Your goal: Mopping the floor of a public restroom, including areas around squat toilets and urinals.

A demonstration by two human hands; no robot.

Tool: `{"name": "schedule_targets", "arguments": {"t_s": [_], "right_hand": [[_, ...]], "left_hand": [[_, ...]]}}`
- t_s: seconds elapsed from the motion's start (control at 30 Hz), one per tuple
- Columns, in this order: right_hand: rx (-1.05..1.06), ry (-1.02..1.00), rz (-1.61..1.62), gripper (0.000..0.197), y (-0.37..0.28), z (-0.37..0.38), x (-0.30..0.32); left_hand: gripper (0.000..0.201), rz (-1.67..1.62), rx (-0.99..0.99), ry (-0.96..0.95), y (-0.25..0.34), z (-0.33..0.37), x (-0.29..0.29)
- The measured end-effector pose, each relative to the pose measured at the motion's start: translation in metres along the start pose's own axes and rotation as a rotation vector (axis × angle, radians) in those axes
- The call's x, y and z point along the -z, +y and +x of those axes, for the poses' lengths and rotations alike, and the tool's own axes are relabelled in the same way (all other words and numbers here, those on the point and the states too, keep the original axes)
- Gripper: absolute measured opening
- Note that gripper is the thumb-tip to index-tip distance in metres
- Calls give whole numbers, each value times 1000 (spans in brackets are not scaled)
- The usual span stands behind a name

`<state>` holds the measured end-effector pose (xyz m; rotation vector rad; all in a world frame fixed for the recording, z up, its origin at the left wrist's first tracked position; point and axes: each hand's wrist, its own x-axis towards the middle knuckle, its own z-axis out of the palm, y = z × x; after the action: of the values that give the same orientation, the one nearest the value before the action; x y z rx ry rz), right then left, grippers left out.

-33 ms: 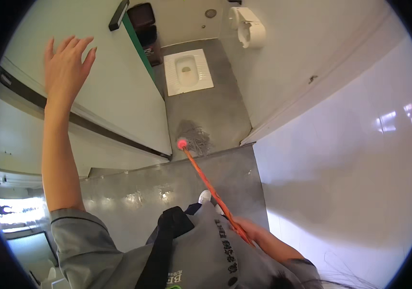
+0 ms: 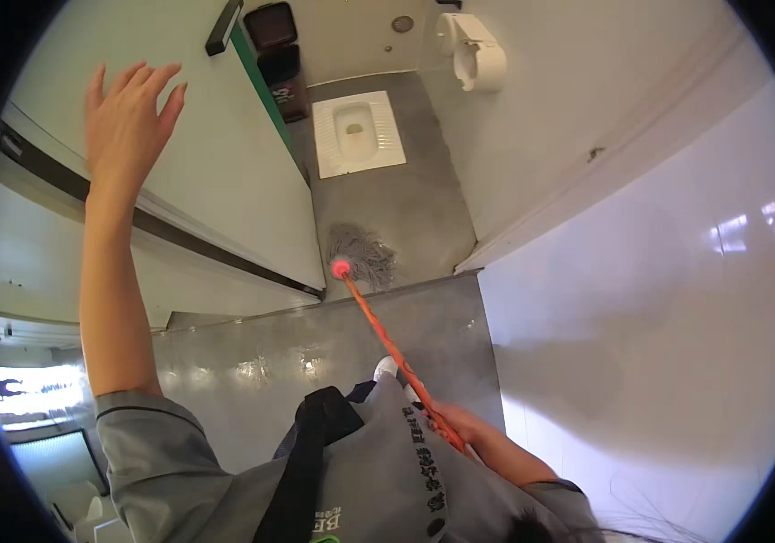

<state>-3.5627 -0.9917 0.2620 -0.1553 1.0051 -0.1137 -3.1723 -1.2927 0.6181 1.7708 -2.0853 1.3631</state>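
Observation:
My right hand (image 2: 457, 423) is wrapped around the orange handle of a mop (image 2: 384, 337), close to my body. The handle slopes forward and left to a pink joint above grey string strands (image 2: 368, 256). Those strands lie spread on the grey floor, just inside a stall's threshold. At the upper left my left hand (image 2: 127, 122) is raised with its fingers spread, holding nothing. It is in front of the pale stall door (image 2: 234, 172), which stands swung inward; whether the palm touches the door cannot be told.
A white squat toilet (image 2: 359, 134) is set in the stall floor beyond the mop. Behind the door stands a dark lidded bin (image 2: 288, 86). A white paper dispenser (image 2: 478, 56) hangs on the right partition, and a glossy white wall (image 2: 623, 335) rises to my right.
The view has shifted very slightly, and the mop strands show sharper than before. Both hands keep nearly the same places, the right one still around the handle.

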Motion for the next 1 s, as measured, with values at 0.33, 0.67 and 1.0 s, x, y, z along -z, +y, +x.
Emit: {"name": "schedule_targets", "arguments": {"t_s": [0.33,0.67,1.0], "right_hand": [[-57,149,-106,44,-95,24,-31],[-68,132,-55,41,-228,58,-6],[11,180,-150,38,-453,118,21]], "left_hand": [[21,-82,105,107,-7,1,-2],[25,-102,404,148,1,31,-28],[26,227,637,147,-16,112,-99]]}}
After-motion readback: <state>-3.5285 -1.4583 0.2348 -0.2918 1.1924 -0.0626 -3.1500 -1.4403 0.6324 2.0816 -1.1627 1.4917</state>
